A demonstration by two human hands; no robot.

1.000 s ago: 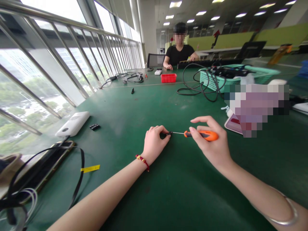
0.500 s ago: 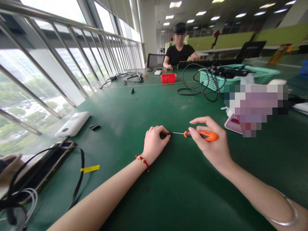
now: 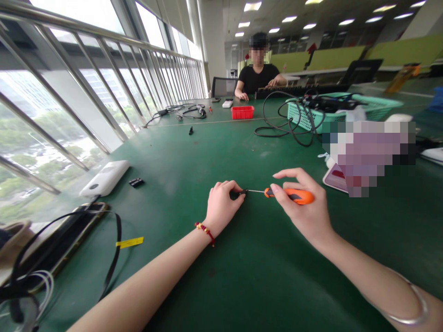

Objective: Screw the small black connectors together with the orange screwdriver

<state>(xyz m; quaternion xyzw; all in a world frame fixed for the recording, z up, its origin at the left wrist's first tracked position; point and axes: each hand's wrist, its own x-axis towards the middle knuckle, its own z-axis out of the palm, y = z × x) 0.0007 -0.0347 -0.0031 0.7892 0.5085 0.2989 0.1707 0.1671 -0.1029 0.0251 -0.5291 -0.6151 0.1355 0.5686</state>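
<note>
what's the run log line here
left hand: pinches small black part; right hand: holds orange screwdriver; shaft: ends at black part; surface: green table

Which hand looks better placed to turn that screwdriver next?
Probably the right hand: it holds the orange-handled screwdriver, while the left hand pinches a small black part at the screwdriver's tip.

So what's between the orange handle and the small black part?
Just the screwdriver's metal shaft, reaching from the orange handle to the small black part, in the head view.
</note>
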